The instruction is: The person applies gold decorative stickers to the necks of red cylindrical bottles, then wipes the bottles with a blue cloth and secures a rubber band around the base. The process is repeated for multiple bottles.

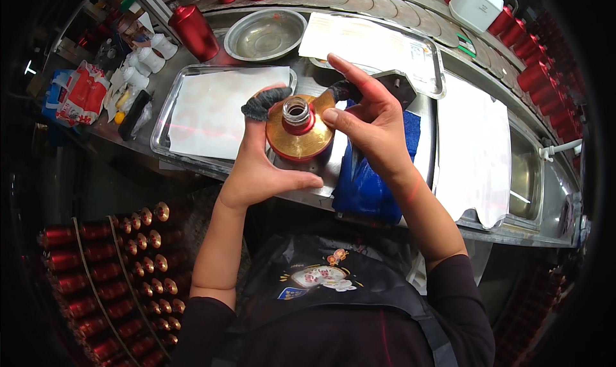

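Note:
A red bottle with a gold shoulder and a clear, open glass neck is held up over the bench edge, its mouth toward me. My left hand is closed round its left side, with the thumb stretched out below it. Pinched at the gold shoulder's right edge are the thumb and a finger of my right hand, whose index finger points up and away. Dark wraps cover a finger on each hand. The bottle's lower body is mostly hidden beneath its shoulder.
A blue cloth hangs over the bench edge. Paper-lined trays, a steel bowl, another red bottle and a white jug stand around. A rack of red, gold-topped bottles is at lower left; a sink lies right.

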Demonstrator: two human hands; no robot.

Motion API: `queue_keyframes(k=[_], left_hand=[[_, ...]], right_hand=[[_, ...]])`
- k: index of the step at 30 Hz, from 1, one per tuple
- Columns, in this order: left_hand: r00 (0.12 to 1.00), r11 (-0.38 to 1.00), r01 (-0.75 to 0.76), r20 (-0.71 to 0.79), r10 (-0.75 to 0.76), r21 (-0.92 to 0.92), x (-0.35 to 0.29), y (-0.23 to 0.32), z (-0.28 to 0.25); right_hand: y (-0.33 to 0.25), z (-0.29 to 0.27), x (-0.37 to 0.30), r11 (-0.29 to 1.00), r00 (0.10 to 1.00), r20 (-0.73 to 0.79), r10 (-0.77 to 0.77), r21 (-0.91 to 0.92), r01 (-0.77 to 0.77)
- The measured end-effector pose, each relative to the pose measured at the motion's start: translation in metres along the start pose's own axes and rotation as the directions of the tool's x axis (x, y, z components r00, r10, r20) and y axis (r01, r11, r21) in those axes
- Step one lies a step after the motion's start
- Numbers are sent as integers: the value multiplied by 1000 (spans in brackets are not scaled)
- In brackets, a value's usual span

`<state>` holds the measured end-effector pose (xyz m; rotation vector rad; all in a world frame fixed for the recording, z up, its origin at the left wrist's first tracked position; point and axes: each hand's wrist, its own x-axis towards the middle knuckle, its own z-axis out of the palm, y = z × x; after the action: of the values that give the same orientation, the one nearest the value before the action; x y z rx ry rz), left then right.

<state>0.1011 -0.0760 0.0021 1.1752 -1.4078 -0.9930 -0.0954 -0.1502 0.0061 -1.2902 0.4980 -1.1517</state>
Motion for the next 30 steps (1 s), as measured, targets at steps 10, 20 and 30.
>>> queue_keyframes(k=[10,20,30], left_hand=[[986,896,108,162,-41,-430,16,8,-19],[992,941,117,80,-97,-317,10,22,-4],[988,936,146,91,-123,-322,9,18,-3]], right_hand=[[1,3,-5,996,967,-253,-26,-93,3],[-7,4,-19,948,948,-31,316,-19,-317],[-6,-2,-8,912,913,14,409,16,-409]])
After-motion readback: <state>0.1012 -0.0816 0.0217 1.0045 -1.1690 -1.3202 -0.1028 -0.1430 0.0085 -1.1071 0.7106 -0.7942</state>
